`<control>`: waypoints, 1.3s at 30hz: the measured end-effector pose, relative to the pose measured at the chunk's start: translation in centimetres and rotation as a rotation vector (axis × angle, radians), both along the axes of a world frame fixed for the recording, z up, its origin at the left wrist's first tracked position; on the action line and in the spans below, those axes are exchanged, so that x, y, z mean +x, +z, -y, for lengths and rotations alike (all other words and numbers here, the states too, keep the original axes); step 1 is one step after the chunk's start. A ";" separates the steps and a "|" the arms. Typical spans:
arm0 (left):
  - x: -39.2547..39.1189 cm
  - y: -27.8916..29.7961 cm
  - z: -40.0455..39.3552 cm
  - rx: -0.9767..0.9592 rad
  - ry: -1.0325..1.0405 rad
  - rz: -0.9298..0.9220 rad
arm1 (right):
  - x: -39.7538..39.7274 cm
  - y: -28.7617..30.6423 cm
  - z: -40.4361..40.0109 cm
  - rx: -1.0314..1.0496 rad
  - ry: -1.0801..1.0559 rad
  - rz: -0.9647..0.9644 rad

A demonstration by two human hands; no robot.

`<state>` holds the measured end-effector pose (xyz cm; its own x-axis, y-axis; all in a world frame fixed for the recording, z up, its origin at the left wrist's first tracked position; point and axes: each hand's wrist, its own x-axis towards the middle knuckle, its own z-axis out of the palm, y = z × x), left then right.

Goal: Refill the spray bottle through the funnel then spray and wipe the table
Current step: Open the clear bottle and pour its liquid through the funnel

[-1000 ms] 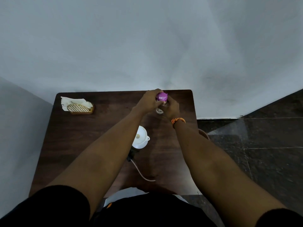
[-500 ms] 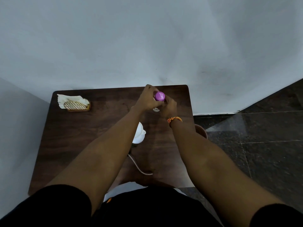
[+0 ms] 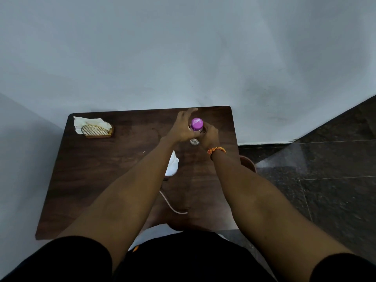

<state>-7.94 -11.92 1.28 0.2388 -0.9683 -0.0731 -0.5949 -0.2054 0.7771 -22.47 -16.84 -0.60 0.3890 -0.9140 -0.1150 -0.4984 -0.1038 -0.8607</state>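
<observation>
A clear bottle (image 3: 194, 141) with a purple cap (image 3: 196, 124) stands at the far right of the dark wooden table (image 3: 91, 180). My right hand (image 3: 209, 135) grips the bottle's body just below the cap. Just left of the cap is my left hand (image 3: 182, 127), its fingers stretched out rather than wrapped around it. A white funnel (image 3: 173, 165) stands mid-table, half hidden by my left forearm. What it rests in is hidden. A thin white tube (image 3: 173, 208) curves along the table nearer to me.
A wooden holder with white napkins (image 3: 95, 129) sits at the table's far left corner. The table stands against a white wall. A brown pot (image 3: 249, 162) stands on the dark tiled floor just right of the table.
My left hand's fingers have lifted off the purple cap and spread out beside it. The right hand keeps its grip on the bottle. The camera view has shifted slightly.
</observation>
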 end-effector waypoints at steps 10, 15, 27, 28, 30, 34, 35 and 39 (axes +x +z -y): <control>-0.8 -0.1 -0.9 0.011 -0.022 -0.016 | -1.0 0.4 -0.8 -0.008 0.010 -0.016; -1.1 0.0 -1.3 -0.016 0.056 -0.034 | -1.5 0.7 -1.2 0.023 0.033 -0.006; -1.7 0.3 -1.6 -0.034 -0.018 -0.001 | -2.3 1.1 -1.0 0.004 0.083 -0.027; -1.8 0.2 -1.5 -0.024 -0.035 0.018 | -2.3 1.2 -1.1 0.002 0.082 -0.034; -1.8 0.2 -1.4 -0.011 0.027 0.034 | -2.3 1.0 -1.0 0.007 0.069 -0.031; -1.9 0.3 -1.5 -0.005 0.074 -0.041 | -2.1 0.7 -0.9 0.029 0.064 -0.018; -1.8 0.3 -1.5 -0.003 0.028 -0.041 | -2.0 0.6 -0.8 0.032 0.069 -0.016; -1.4 -0.2 -1.2 -0.013 -0.025 0.041 | -2.2 0.3 -0.6 0.028 0.074 -0.013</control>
<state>-9.36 -10.71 1.04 0.2170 -0.9748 -0.0515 -0.6309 -0.1802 0.7546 -24.63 -16.22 -0.27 0.4537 -0.8791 -0.1459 -0.5015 -0.1165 -0.8573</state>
